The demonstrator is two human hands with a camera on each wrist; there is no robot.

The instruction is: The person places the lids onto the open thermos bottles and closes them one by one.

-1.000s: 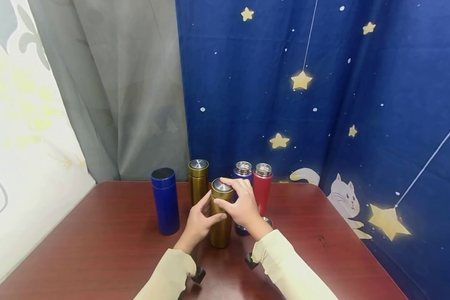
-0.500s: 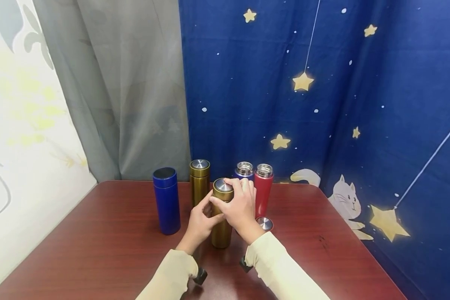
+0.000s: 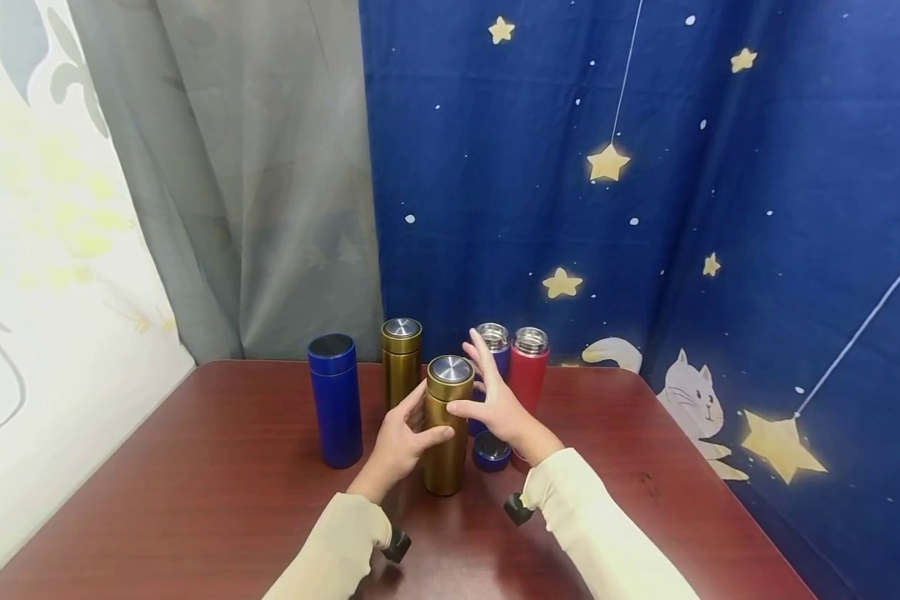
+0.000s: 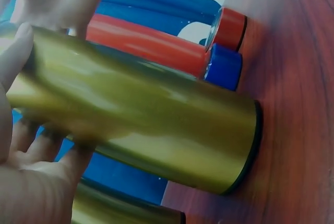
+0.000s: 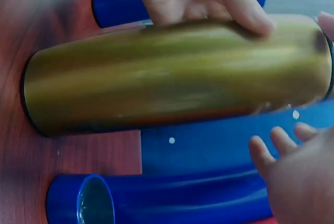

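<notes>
A gold thermos flask (image 3: 442,467) stands upright on the table, its steel-topped lid (image 3: 451,369) seated on the neck. My left hand (image 3: 396,443) grips the flask's body from the left, thumb across the front and fingers behind. To the right of the lid, my right hand (image 3: 504,410) has its fingers spread and raised, with the thumb at the neck. In the right wrist view, several fingers (image 5: 279,143) of that hand stand apart from the flask. A blue lid (image 3: 492,457) lies on the table below the right hand.
Behind stands a second gold flask (image 3: 401,371), with a capped blue flask (image 3: 336,417) at its left. A lidless blue flask (image 3: 502,354) and a lidless red flask (image 3: 530,371) stand behind my right hand. A red lid (image 4: 230,28) lies beside the blue one.
My right hand's fingers have come off the gold flask's lid and spread out to the right, uncovering the lid's top and the blue lid. The left hand keeps its grip.
</notes>
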